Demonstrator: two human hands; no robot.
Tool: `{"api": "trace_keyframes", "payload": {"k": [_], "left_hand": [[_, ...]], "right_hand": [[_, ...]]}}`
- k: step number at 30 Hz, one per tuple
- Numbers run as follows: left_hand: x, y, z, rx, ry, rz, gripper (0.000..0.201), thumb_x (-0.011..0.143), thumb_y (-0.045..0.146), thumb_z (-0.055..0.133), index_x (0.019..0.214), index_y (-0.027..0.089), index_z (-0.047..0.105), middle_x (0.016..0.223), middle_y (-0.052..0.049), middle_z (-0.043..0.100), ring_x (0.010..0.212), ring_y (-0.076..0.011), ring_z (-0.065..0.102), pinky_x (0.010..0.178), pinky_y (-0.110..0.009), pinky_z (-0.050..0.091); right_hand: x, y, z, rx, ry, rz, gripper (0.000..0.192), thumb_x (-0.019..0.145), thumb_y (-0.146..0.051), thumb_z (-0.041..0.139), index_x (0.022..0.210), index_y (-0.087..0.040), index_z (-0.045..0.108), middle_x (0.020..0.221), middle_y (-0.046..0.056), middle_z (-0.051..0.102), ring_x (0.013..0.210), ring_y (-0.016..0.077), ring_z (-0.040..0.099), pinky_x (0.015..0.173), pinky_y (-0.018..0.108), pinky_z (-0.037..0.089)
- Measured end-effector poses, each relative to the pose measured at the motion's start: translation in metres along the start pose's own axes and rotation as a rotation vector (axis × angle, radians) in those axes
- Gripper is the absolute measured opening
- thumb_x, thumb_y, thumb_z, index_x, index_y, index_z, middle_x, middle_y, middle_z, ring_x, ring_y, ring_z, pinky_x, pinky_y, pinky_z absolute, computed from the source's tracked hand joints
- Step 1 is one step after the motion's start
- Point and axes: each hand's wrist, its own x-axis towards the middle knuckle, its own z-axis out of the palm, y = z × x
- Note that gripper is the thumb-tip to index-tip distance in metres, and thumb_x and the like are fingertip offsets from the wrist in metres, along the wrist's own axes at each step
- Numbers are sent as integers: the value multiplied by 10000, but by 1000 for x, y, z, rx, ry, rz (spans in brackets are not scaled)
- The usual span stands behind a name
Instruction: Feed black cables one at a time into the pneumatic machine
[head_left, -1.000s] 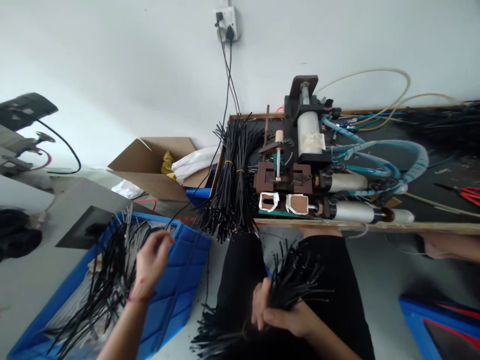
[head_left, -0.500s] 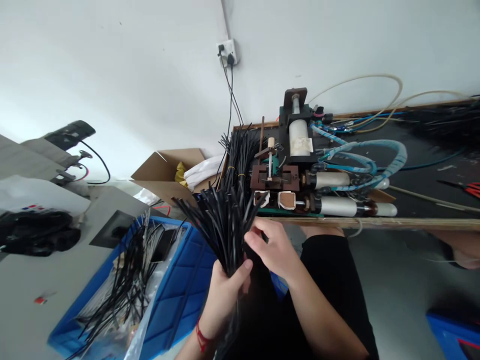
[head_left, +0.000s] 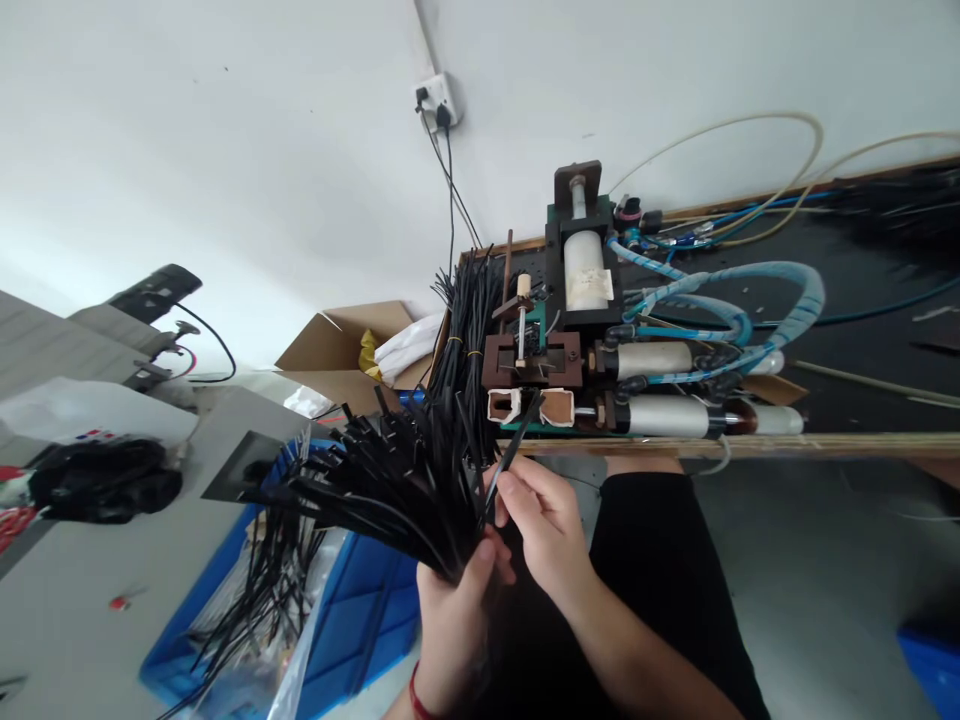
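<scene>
A thick bundle of black cables (head_left: 397, 490) fans out from my left hand (head_left: 454, 620), whose fingers are wrapped round its lower part. Thumb and fingers of my right hand (head_left: 546, 515) pinch one black cable (head_left: 513, 445) on the right side of the bundle. The tip of that cable points up and lies in front of the gap between two brown pads (head_left: 557, 408) of a bench machine (head_left: 532, 362). Whether the tip touches the pads I cannot tell. The lower ends of the bundle are hidden behind my left hand and dark clothing.
Tied black cable bundles (head_left: 469, 320) lie on the bench left of the machine. White cylinders (head_left: 667, 415) and blue hoses (head_left: 780, 280) extend right. A blue crate (head_left: 360, 610) with loose cables stands lower left, near an open cardboard box (head_left: 315, 345).
My right hand has closed on a single cable, whose tip now stands apart from the rest. The bundle has spread and tilted to the left. The view has shifted slightly.
</scene>
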Motion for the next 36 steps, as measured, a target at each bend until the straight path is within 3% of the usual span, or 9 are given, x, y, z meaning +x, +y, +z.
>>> {"api": "trace_keyframes", "payload": {"k": [6,12,16,21,25,31,33,36], "left_hand": [[5,2,0,-92,-18,22,368,819,474,885,933,153,744,622,-8,645,490,-112,550,486,-206,445],[7,0,-1,-80,4,-48,390,799,457,911,993,164,744,563,35,551,480,-89,473,472,-187,387],[9,-4,3,-69,31,-50,480,717,420,969,1076,162,782,622,23,589,466,-72,438,434,-179,360],[14,-6,10,-94,111,-84,510,653,415,1002,1059,173,810,631,19,618,448,-56,429,417,-162,365],[18,-8,14,-108,121,-62,453,656,395,991,1001,169,803,632,18,617,449,-64,436,406,-165,363],[21,-9,17,-206,80,-17,332,750,417,926,792,178,701,551,51,503,458,-77,418,431,-170,381],[21,-5,17,-250,18,-22,356,795,437,888,715,176,659,550,34,502,498,-98,455,493,-195,449],[22,3,18,-357,-58,-67,328,803,457,864,769,183,685,686,-10,575,670,-161,573,689,-269,566]], "right_hand": [[3,8,4,162,-5,27,344,1082,-470,589,966,-205,776,706,3,639,608,141,576,585,272,452],[10,15,8,346,-27,135,372,1068,-511,609,888,-200,706,607,-43,524,494,95,411,483,231,321],[11,24,13,549,-35,216,387,1034,-551,651,870,-200,661,646,-41,569,446,59,307,432,199,252],[13,29,19,682,7,254,404,1019,-563,672,843,-203,621,596,-47,563,428,58,308,409,176,226],[15,30,19,710,19,253,403,1001,-573,693,853,-207,610,592,-44,591,407,59,355,379,163,225],[11,30,15,658,-66,190,349,1071,-537,592,946,-218,655,660,-23,648,371,74,410,327,182,315],[10,29,15,612,-53,127,337,1081,-514,582,953,-214,668,689,-9,667,396,78,422,349,189,335],[10,28,15,522,-31,61,328,1084,-501,584,956,-214,676,719,12,690,463,96,441,419,214,385]]}}
